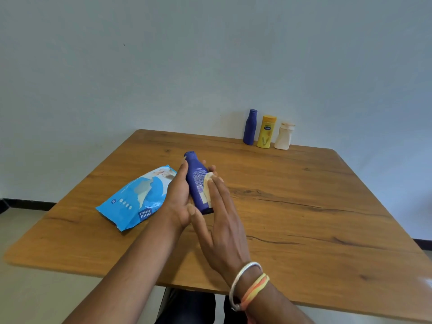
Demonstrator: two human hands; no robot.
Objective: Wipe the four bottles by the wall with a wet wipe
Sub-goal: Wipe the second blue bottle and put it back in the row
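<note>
The left hand (178,195) grips the dark blue bottle (197,181) from its left side. We see the fingertips curling round behind it and showing just past its right edge. The bottle is tilted in that hold, with the cap pointing up and away from the person and the base low, beside the heel of the hand. We cannot tell whether the base touches the table (304,206). The right hand (222,230) lies against the bottle's right side with its fingers straight and together. It curls round nothing and presses the wet wipe (207,185) flat onto the bottle. We see the pale wipe folded under the fingertips and running down along the bottle beside the printed label. Just left of the grip, a light blue pack of wipes (138,197) lies flat on the table, its near corner hidden behind the left hand. Well beyond the grip, up and to the right, three bottles stand upright in a row at the table's far edge by the wall (163,66). The second blue bottle (250,127) is nearest the grip, then the yellow bottle (266,132), then the white bottle (284,136). They stand close together. On the right wrist we see a silver bangle (243,277) and orange and yellow threads (256,288).
</note>
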